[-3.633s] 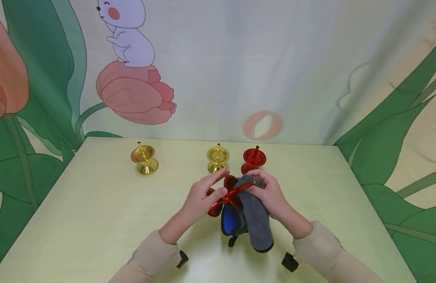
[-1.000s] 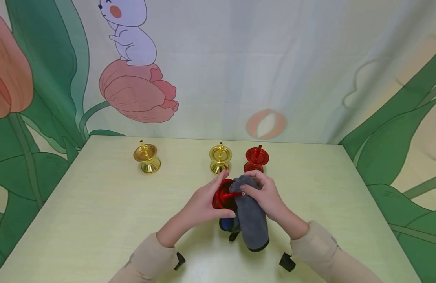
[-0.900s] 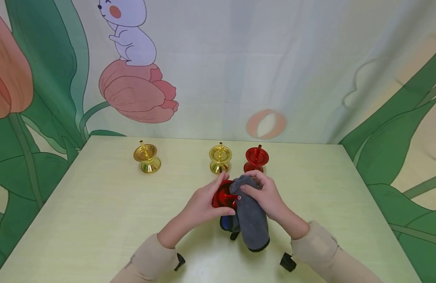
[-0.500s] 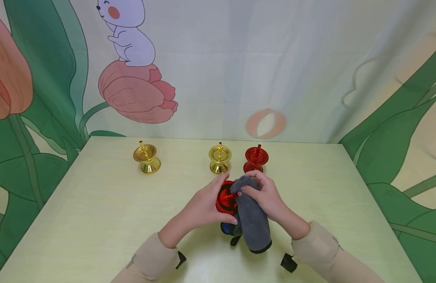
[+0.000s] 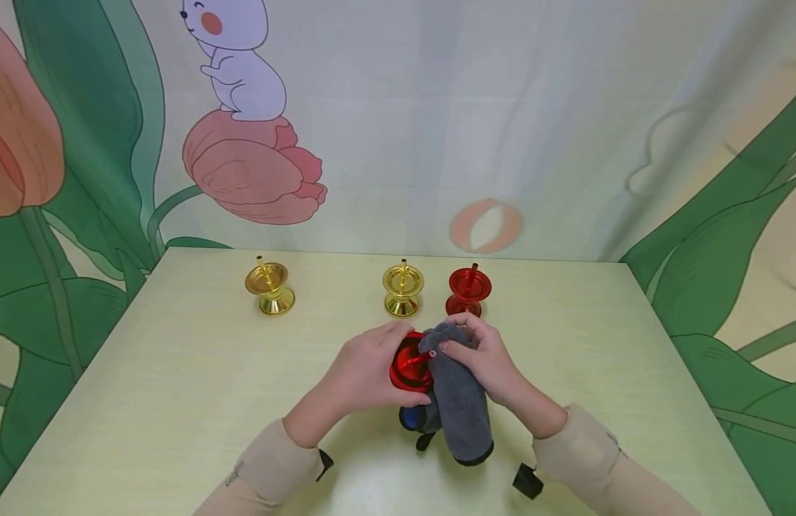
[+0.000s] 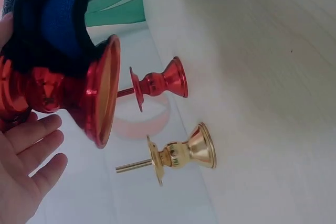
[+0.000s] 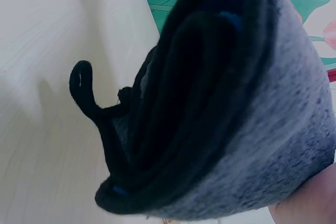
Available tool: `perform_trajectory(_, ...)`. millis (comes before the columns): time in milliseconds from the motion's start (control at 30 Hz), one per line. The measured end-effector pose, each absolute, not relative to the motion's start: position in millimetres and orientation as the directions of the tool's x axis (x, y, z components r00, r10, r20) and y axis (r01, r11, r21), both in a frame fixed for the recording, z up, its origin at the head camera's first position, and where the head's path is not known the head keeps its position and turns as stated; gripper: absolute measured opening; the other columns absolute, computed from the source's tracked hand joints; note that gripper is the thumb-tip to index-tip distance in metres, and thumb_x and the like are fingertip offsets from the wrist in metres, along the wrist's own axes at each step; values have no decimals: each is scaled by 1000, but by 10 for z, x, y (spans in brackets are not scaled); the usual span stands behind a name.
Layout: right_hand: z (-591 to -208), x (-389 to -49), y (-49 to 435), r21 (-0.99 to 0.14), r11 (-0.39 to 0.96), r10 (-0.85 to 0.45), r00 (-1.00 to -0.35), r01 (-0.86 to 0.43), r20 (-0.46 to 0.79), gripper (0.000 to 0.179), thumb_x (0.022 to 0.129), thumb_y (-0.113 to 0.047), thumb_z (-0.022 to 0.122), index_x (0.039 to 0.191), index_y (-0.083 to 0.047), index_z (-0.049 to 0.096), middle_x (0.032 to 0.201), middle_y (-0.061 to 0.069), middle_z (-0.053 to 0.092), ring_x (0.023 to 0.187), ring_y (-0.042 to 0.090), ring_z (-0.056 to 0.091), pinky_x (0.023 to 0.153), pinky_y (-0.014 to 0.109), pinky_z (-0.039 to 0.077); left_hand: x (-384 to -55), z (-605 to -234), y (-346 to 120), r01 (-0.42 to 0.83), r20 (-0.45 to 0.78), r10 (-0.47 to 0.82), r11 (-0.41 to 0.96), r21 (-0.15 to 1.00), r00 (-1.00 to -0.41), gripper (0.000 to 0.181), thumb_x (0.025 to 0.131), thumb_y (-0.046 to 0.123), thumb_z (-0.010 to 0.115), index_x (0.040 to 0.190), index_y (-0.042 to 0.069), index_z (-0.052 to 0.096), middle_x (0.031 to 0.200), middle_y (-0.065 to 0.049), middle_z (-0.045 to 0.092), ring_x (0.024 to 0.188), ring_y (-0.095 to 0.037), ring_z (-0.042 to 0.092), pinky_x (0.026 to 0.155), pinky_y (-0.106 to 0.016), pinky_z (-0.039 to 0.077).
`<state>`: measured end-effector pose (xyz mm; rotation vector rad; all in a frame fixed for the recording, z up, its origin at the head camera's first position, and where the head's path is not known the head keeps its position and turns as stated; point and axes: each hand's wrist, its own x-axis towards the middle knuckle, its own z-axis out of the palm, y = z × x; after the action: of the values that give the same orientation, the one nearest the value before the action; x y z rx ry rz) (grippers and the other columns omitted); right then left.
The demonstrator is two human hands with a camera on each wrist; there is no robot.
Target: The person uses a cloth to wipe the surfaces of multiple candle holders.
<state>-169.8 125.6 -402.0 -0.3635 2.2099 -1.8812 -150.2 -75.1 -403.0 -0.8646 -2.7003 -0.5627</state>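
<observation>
My left hand [image 5: 366, 369] holds a shiny red candlestick [image 5: 408, 364] off the table, thumb on the near side and fingers on the far side. Its spike points right and slightly up. In the left wrist view the flared base [image 6: 94, 103] faces the table, and several fingers lie loosely beside the stem. A folded grey towel [image 5: 462, 419], blue inside with black edging, is pinched in my right hand [image 5: 485, 358] and pressed to the candlestick's dish. The right wrist view is mostly filled by the towel [image 7: 283, 114] and its black hanging loop [image 7: 81, 85].
Along the back of the table [image 5: 178, 401] stand a gold candlestick [image 5: 269, 287] at left, another gold candlestick [image 5: 402, 287] in the middle, and an upright red candlestick [image 5: 469, 285] just behind my right hand. A printed curtain [image 5: 385, 129] hangs behind the table's back edge.
Since the oldest frame, my left hand has turned the red candlestick and moved its grip around it. In the last second the candlestick rotates slightly against the towel; the right hand barely moves.
</observation>
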Motion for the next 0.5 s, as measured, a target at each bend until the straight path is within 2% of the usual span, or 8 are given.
perform_trajectory(100,-4010,-1700,1277,-982,177,-314,-949,-71,12,29,83,-4,56,111,-3,50,99,7,57,86,13,56,77,30,48,-1509,-4063,-774,587,394,463,754,297,-794,80,56,64,68,115,14,48,104,4,59,86,-8,58,69,-20,50)
perform_trajectory(233,-4005,-1726,1355,-965,228,-287,-956,-127,57,30,80,-3,58,110,-4,53,101,7,58,90,11,54,82,29,45,-1517,-4085,-833,527,374,393,753,393,-840,75,56,58,71,115,17,50,100,6,61,86,-6,58,68,-19,50)
perform_trajectory(367,-4029,-1770,1445,-962,222,-264,-960,-160,98,30,78,2,60,107,-2,54,97,1,59,88,9,56,80,25,47,-1517,-4065,-878,458,321,332,715,528,-887,67,56,52,74,112,23,50,95,9,61,84,-4,57,68,-21,49)
perform_trajectory(500,-4078,-1787,1451,-964,208,-263,-959,-167,109,30,78,2,59,106,-2,54,99,1,60,87,8,55,78,23,47,-1516,-4044,-862,428,303,302,657,620,-904,64,58,46,76,112,23,50,95,8,62,85,-6,58,69,-22,49)
